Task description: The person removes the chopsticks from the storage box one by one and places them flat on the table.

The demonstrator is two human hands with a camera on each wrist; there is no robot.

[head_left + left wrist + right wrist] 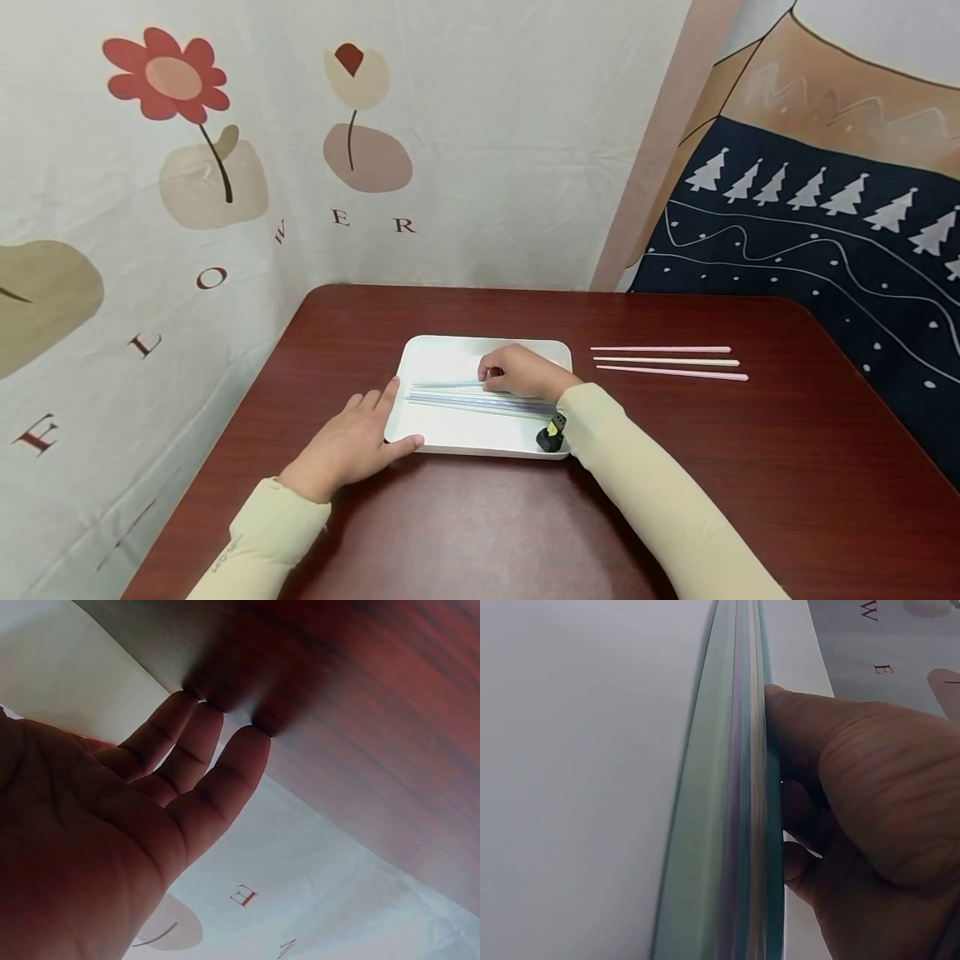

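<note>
A white tray (457,437) holds several pastel chopsticks (480,404), lying side by side. In the right wrist view green, purple, blue, pinkish and teal chopsticks (705,825) run lengthwise. My right hand (521,372) reaches over the tray with curled fingers and pinches a bluish chopstick (450,384) at the far side of the bunch; the thumb (799,709) lies against the teal edge, and the other fingertips are partly hidden. At the tray's left edge rests my left hand (351,437), fingers straight and thumb along the near corner. The left wrist view shows its palm and fingers (232,776).
Two pink chopsticks (671,373) and a pale yellow chopstick (667,362) lie on the red-brown table (495,525), right of the tray. A black wrist camera (551,435) sits by the right sleeve. Printed cloth (487,150) hangs behind the table.
</note>
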